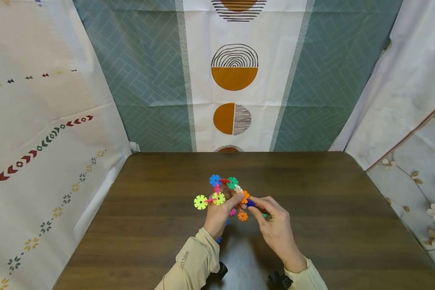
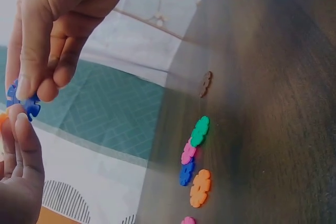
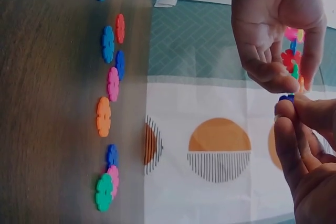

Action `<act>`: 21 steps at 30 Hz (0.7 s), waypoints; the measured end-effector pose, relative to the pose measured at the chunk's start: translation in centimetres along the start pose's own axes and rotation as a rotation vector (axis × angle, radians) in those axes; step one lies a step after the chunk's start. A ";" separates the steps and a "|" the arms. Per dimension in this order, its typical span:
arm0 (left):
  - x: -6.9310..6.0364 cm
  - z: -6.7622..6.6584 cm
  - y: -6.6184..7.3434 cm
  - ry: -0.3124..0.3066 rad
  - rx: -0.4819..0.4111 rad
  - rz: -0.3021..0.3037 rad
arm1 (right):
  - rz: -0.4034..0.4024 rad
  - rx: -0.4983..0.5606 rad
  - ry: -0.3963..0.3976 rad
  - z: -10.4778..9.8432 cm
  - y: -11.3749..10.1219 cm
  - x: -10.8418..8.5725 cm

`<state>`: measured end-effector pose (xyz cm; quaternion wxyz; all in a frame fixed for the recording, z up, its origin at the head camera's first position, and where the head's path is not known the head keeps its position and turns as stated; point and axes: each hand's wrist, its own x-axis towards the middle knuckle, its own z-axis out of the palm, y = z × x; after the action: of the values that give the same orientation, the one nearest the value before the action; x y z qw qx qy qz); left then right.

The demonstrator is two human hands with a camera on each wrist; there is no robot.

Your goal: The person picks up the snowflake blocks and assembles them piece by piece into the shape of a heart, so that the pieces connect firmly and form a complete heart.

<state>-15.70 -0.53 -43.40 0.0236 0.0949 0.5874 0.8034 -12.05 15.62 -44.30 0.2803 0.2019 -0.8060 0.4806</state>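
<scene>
My left hand [image 1: 216,217] grips a chain of notched flower-shaped plastic discs above the table. The chain has lime discs [image 1: 200,202], a blue disc [image 1: 215,180], a green disc [image 1: 233,183] and an orange disc [image 1: 245,196], with pink, red and white ones seen edge-on. At its near right end, my right hand [image 1: 278,227] pinches a dark blue disc [image 2: 23,100] between thumb and fingers. That disc meets the orange one by the left fingertips. Fingers hide how far their notches are joined.
Loose discs lie on the brown wooden table [image 1: 159,177] under and around the hands: an orange disc [image 2: 200,188], a green disc [image 3: 104,192], a red disc [image 3: 120,28], a brown disc [image 2: 206,84], and several blue and pink ones. Patterned cloths hang around the table.
</scene>
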 end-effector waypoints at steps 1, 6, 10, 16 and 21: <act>0.0 0.0 -0.1 -0.003 -0.001 -0.001 | 0.000 0.007 0.007 0.0 0.0 0.0; 0.0 0.0 -0.4 0.014 -0.006 -0.039 | 0.047 0.054 0.015 0.0 0.1 0.0; 0.0 0.0 -0.4 0.025 -0.007 -0.063 | 0.093 0.072 0.021 0.0 0.2 -0.1; 0.0 0.1 -0.5 -0.028 -0.024 -0.065 | 0.115 0.067 0.048 0.0 -0.4 0.0; -0.1 0.2 -0.7 -0.057 -0.027 -0.063 | 0.129 0.039 0.059 -0.3 -2.4 0.5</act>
<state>-15.62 -0.13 -43.98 0.0668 0.0988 0.5782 0.8071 -10.98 14.77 -42.26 0.2684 0.1404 -0.7993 0.5190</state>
